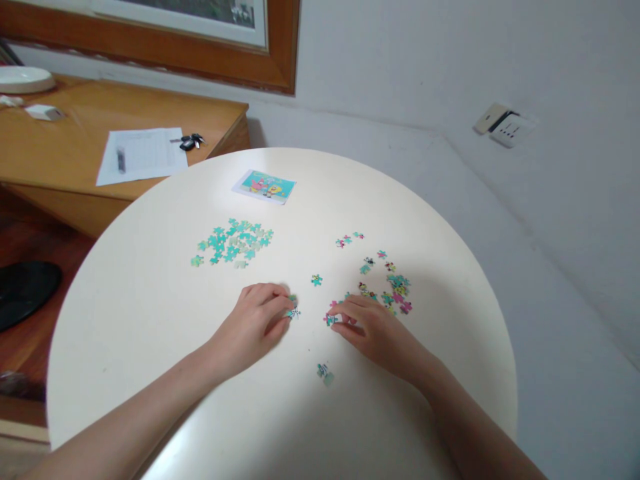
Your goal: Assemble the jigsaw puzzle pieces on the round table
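My left hand is closed, its thumb and fingers pinching a small jigsaw puzzle piece over the white round table. Across a short gap, my right hand pinches another puzzle piece with pink and teal on it. Between and just beyond the hands lies a single teal and yellow piece. Closer to me are a couple of pieces touching or overlapping. Mixed coloured pieces lie in a loose pile beyond my right hand, which partly hides some of them.
A heap of teal pieces lies to the left. Beyond it is a cartoon picture card. A few pink and teal pieces sit farther right. On the wooden desk are a paper sheet and keys.
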`<action>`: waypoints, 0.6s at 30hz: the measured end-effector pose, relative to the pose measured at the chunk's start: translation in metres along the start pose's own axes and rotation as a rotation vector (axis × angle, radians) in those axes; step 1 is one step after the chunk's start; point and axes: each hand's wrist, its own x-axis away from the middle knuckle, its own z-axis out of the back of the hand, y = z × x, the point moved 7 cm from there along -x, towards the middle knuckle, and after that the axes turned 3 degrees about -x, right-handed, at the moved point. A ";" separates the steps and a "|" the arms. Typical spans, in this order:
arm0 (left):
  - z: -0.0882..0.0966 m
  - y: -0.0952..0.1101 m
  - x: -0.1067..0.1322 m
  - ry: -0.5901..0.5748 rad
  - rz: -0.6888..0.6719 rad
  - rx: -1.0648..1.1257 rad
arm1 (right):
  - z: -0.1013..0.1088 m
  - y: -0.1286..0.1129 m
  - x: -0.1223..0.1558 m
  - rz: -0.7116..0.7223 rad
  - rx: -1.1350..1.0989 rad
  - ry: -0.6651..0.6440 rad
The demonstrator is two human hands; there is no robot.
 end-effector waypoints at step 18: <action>-0.006 -0.006 0.002 -0.066 0.040 0.009 | -0.006 -0.002 0.001 -0.019 -0.021 -0.070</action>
